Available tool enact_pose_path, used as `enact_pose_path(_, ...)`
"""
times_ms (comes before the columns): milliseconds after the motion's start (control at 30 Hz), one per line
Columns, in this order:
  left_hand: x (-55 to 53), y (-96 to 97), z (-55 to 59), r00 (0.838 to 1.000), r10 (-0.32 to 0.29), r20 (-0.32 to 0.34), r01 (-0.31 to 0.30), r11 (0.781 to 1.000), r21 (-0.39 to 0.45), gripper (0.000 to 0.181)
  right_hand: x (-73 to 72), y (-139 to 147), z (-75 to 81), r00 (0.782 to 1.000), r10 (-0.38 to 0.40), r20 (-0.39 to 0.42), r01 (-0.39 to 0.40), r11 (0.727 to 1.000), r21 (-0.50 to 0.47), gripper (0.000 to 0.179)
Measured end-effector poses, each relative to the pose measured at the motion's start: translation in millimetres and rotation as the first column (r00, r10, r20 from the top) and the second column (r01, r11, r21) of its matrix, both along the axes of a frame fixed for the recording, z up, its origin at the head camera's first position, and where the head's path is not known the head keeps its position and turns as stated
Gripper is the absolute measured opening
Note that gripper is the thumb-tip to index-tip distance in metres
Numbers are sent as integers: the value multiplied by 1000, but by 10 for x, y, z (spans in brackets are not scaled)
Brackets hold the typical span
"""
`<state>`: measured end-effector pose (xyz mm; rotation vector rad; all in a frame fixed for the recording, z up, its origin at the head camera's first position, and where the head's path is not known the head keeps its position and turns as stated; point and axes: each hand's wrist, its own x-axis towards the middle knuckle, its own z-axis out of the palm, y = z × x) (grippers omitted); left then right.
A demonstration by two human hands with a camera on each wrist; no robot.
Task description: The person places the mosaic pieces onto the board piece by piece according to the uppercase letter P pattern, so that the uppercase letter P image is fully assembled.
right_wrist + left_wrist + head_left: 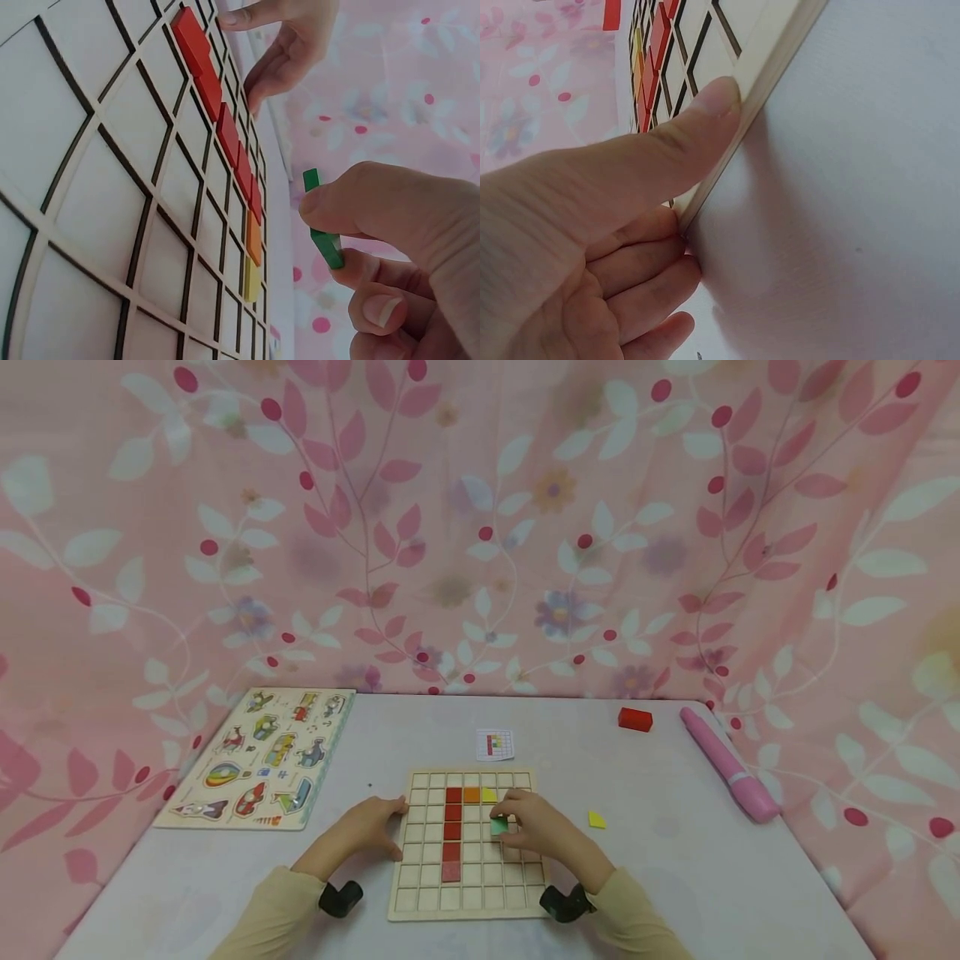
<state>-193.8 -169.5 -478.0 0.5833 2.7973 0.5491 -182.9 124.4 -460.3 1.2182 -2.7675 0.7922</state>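
Note:
A light wooden grid board (427, 902) lies on the table. In one column stand several red square tiles (453, 812), the lowest pinkish in the head view. An orange tile (472, 795) and a yellow tile (489, 795) continue the row from the top red one. My right hand (551, 831) pinches a green tile (327, 246) between thumb and finger, held above the board's right half. Against the board's left edge rests my left hand (360, 828), its thumb (718, 97) on the rim and its other fingers touching the side farther along.
Right of the board lies a loose yellow piece (596, 820). Behind it is a small card (495, 745) printed with a coloured grid. A picture puzzle board (258, 760) lies at left. At back right are a red block (635, 720) and a pink pen-shaped object (727, 764).

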Motion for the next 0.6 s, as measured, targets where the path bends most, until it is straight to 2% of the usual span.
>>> enact_pose_path(200,-5,-6,-12,1000,-2,1,2,1000,-3,74,-15,-84,-42,999,3,41,-4,1000,6,22)
enact_pose_path(600,13,9,-3,1000,17,10,-17,1000,-5,76,-96,-261,-118,998,22,64,-21,1000,-17,21)
